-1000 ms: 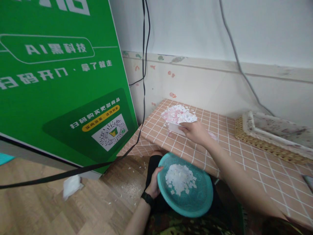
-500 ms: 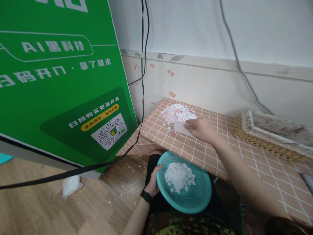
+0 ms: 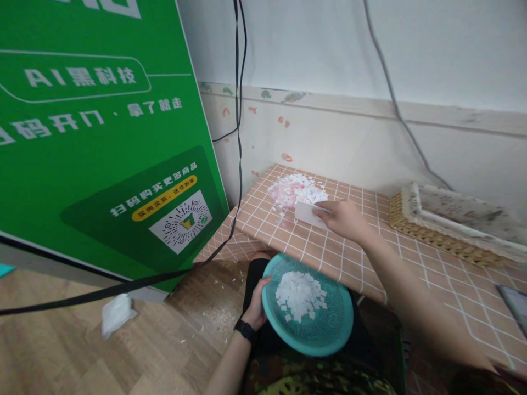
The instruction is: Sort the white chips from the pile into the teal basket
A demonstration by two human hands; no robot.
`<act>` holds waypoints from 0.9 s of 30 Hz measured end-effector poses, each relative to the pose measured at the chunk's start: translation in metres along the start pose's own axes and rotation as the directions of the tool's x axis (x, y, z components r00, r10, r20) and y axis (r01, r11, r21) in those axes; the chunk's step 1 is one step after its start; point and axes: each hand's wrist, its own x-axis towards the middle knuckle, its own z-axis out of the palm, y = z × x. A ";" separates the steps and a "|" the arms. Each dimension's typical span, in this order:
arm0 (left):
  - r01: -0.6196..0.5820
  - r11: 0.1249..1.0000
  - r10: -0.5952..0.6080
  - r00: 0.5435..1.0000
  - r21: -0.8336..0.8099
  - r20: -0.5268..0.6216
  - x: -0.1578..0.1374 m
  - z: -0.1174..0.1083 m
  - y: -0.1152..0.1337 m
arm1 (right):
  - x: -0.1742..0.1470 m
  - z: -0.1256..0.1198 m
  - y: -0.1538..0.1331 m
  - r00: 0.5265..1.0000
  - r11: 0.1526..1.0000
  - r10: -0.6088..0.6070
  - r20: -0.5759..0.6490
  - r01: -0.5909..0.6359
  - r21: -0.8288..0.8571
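My left hand [image 3: 258, 306] grips the left rim of a teal plastic colander [image 3: 325, 332], which rests over my lap below the table edge. Inside the colander lies a heap of small white paper pieces [image 3: 300, 293]. Above the table, my right hand [image 3: 343, 218] pinches a flat white card [image 3: 308, 214], its lower edge close to the tabletop. Just beyond the card spreads a pile of white and pinkish paper scraps [image 3: 294, 189]. Whether the card touches the scraps is hard to tell.
A checked cloth covers the table [image 3: 349, 263]. A lined wicker basket [image 3: 444, 241] and a dark-edged flat device [image 3: 514, 307] are at the right. A green panel [image 3: 102, 164] stands left, a black strap [image 3: 240, 164] hanging before it. Scraps and a white bag [image 3: 117, 314] lie on the floor.
The view has shifted slightly. The right hand and card have moved a little to the right, away from the pile. My left hand keeps hold of the colander.
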 end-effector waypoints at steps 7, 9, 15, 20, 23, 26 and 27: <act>0.011 1.000 -0.011 1.000 -0.004 0.005 0.000 0.001 0.000 | -0.001 0.000 0.003 1.000 1.000 0.022 0.013 -0.022 -0.018; 0.035 0.999 -0.035 0.999 -0.004 0.022 0.000 0.000 0.000 | -0.003 -0.004 0.005 0.997 0.997 0.072 -0.009 -0.073 -0.023; 0.040 0.999 -0.041 0.998 0.014 0.047 0.001 -0.003 0.000 | -0.011 0.003 0.008 0.976 0.980 0.200 -0.090 -0.198 0.024; 0.029 1.000 -0.029 0.999 0.008 0.023 0.001 -0.004 -0.001 | -0.020 0.025 0.006 0.976 0.978 0.201 -0.080 -0.196 0.065; 0.002 1.000 -0.002 1.000 0.007 0.004 -0.001 -0.003 0.002 | -0.027 0.027 0.000 0.984 0.986 0.163 -0.073 -0.159 0.057; -0.030 0.999 0.031 0.999 0.017 -0.027 -0.006 -0.002 0.013 | -0.038 0.022 -0.007 0.993 0.995 0.097 -0.062 -0.095 0.035; -0.042 0.999 0.042 0.998 0.019 -0.040 -0.007 -0.003 0.017 | -0.042 0.021 -0.009 0.995 0.996 0.082 -0.056 -0.080 0.031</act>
